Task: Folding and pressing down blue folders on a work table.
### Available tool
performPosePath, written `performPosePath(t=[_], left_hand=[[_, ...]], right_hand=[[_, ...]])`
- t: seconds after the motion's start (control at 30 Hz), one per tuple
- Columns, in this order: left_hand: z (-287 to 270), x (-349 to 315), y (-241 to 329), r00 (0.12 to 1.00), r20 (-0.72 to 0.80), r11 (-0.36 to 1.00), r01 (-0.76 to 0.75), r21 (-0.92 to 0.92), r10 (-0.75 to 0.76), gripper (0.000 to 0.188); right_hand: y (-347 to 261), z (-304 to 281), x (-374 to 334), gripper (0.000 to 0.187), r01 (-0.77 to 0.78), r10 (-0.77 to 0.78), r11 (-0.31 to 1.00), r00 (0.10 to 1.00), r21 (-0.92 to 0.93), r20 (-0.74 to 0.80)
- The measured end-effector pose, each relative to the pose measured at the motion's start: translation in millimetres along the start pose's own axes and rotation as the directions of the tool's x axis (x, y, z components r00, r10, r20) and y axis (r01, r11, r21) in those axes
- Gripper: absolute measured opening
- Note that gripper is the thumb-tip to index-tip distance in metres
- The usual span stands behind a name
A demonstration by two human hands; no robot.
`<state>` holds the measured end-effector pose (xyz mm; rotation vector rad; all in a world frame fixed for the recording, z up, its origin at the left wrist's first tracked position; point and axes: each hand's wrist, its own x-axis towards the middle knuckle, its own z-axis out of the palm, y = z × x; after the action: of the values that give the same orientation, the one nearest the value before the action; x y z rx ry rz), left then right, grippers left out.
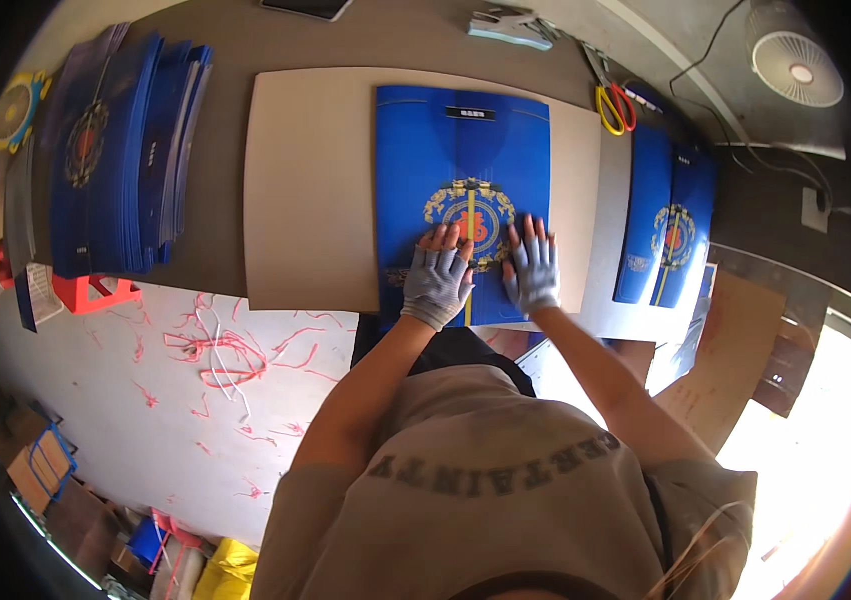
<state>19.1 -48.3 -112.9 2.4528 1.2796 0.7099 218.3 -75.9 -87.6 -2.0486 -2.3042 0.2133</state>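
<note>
A flat blue printed piece [415,150], which looks like a folded paper bag or box, lies in front of me on a brown cardboard sheet [310,190]. It bears a gold and red round emblem and a yellow stripe down its middle. My left hand [438,280] presses flat on its lower part, left of the stripe, with fingers stretched out. Just right of the emblem, my right hand [532,270] lies flat near the piece's right edge, fingers spread. Grey fingerless gloves cover both hands, and neither grips anything.
Stacks of similar blue pieces [105,170] stand at the left; more blue pieces [667,225] lie at the right. Scissors [607,95], a pale blue clip-like tool [510,30] and a fan [795,65] are at the back. A red stool [95,292] and pink string scraps [230,355] are on the floor.
</note>
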Motion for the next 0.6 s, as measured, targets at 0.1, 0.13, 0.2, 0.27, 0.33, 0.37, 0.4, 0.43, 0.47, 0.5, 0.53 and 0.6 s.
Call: performPosePath(t=[0.1,0.13,0.2,0.27,0.33,0.37,0.4,0.43,0.47,0.5,0.53,0.6], left_hand=[[-10.2,28.9,-16.6,0.969,-0.087,0.967,0.221,-0.127,-0.232,0.038],[-29.8,48.9,-18.6,0.898,-0.182,0.915,0.384,-0.122,-0.401,0.037],[-48.9,77.6,-54.7,0.707,-0.306,0.755,0.653,-0.066,-0.638,0.039],[-48.1,90.1,-80.5,0.697,-0.202,0.718,0.695,-0.046,-0.688,0.040],[-49.1,93.4,-94.5,0.686,-0.099,0.690,0.723,-0.018,-0.721,0.041],[-46.8,91.6,-95.6,0.773,-0.075,0.764,0.600,-0.239,-0.630,0.043],[-53.4,99.1,-86.6,0.856,-0.068,0.778,0.429,-0.460,-0.512,0.045],[-60.1,103.2,-71.5,0.908,-0.110,0.820,0.306,-0.484,-0.404,0.043],[-74.7,112.4,-46.5,0.944,-0.013,0.777,0.263,-0.572,-0.329,0.044],[-93.4,117.6,-26.8,0.972,-0.082,0.806,0.135,-0.577,-0.222,0.044],[-105.9,120.8,-9.1,0.982,-0.149,0.815,0.005,-0.579,-0.112,0.044],[-120.6,122.2,18.2,0.983,-0.182,0.809,-0.109,-0.578,0.003,0.044]], right_hand=[[-6.4,14.8,-23.7,0.067,-0.078,0.078,0.997,0.997,-0.007,-0.020],[-4.3,18.2,-29.4,0.068,-0.098,0.099,0.995,0.994,0.010,-0.040],[-15.9,9.6,-24.0,0.069,-0.102,0.103,0.994,0.993,0.026,-0.061],[-22.0,12.1,-6.5,0.070,-0.390,0.461,0.871,0.859,0.298,-0.225],[-19.1,6.6,16.4,0.072,-0.460,0.563,0.813,0.777,0.357,-0.281],[-16.4,1.2,25.0,0.072,-0.596,0.701,0.683,0.698,0.423,-0.147],[-6.8,-4.5,29.1,0.073,-0.717,0.815,0.518,0.580,0.465,-0.013],[6.8,-3.4,28.5,0.073,-0.706,0.835,0.428,0.547,0.564,0.051],[18.0,-2.3,24.1,0.068,-0.694,0.851,0.327,0.511,0.642,0.118],[20.7,0.5,26.1,0.064,-0.645,0.821,0.350,0.561,0.680,0.110],[22.3,3.3,28.4,0.061,-0.596,0.791,0.370,0.605,0.713,0.095],[8.8,-5.6,43.8,0.051,-0.408,0.729,0.042,0.637,0.912,0.251]])
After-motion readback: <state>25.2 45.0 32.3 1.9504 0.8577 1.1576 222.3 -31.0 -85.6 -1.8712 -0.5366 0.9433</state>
